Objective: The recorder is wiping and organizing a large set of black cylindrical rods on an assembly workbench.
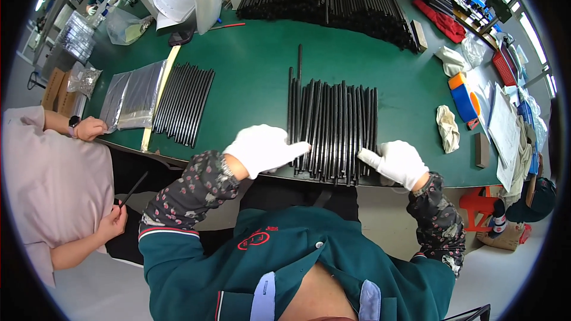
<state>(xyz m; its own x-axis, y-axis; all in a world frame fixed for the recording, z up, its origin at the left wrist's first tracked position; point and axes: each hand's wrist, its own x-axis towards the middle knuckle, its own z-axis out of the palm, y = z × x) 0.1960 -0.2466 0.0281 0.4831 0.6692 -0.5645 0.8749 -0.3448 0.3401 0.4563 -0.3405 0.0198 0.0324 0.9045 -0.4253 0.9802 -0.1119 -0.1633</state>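
A side-by-side row of thin black rods (pixel 334 125) lies in front of me, its near ends at the table's edge. The ends are uneven, and one rod (pixel 300 62) sticks out well beyond the others at the far left. My left hand (pixel 262 150), in a white glove, grips the row's left side with its thumb stretched over the rods. At the right side my gloved right hand (pixel 399 163) holds the row too, thumb tip on the rods. The other fingers of both hands are mostly hidden, curled down near the table edge.
Large piles of black rods (pixel 321 0) stand at the back of the green table (pixel 256 71). To the left lie another rod row (pixel 184 104), a yellowish strip (pixel 159 98) and bagged rods (pixel 135 95). A co-worker's hand (pixel 113 223) holds one rod. A cloth (pixel 447 129) lies right.
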